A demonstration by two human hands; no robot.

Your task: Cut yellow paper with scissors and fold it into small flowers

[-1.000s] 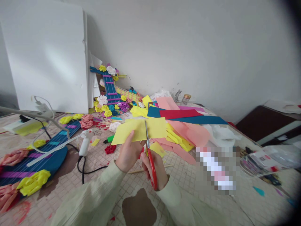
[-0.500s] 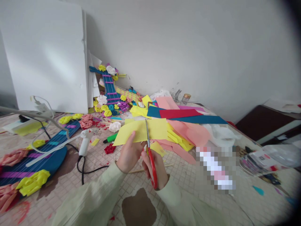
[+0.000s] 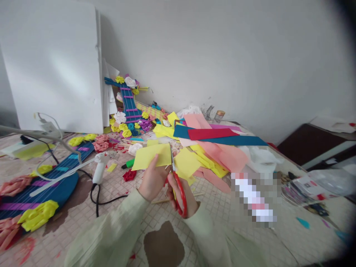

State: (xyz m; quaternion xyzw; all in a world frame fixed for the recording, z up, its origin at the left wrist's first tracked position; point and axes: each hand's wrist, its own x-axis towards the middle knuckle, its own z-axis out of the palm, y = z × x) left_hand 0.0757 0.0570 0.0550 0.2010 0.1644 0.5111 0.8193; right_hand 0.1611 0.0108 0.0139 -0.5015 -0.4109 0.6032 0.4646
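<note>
Mid-table, left hand (image 3: pixel 152 181) pinches yellow paper (image 3: pixel 148 155) at its 12 o'clock, probably steadying it; right hand's (image 3: pixel 191 197) fingers are wrapped round red scissors (image 3: pixel 181 190), lol.

The location is an indoor craft work area against a plain wall (image 3: pixel 222 55). Indicators: a scrap-littered table (image 3: pixel 217 207), coloured paper strips (image 3: pixel 217 134) at far centre, a glue gun (image 3: pixel 99 170) at left, scissors (image 3: pixel 182 194) at near centre, and flower-trimmed model guitars (image 3: pixel 66 185).

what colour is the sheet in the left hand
The thin, flat, paper-like sheet is plain yellow, best seen in the head view.
</note>
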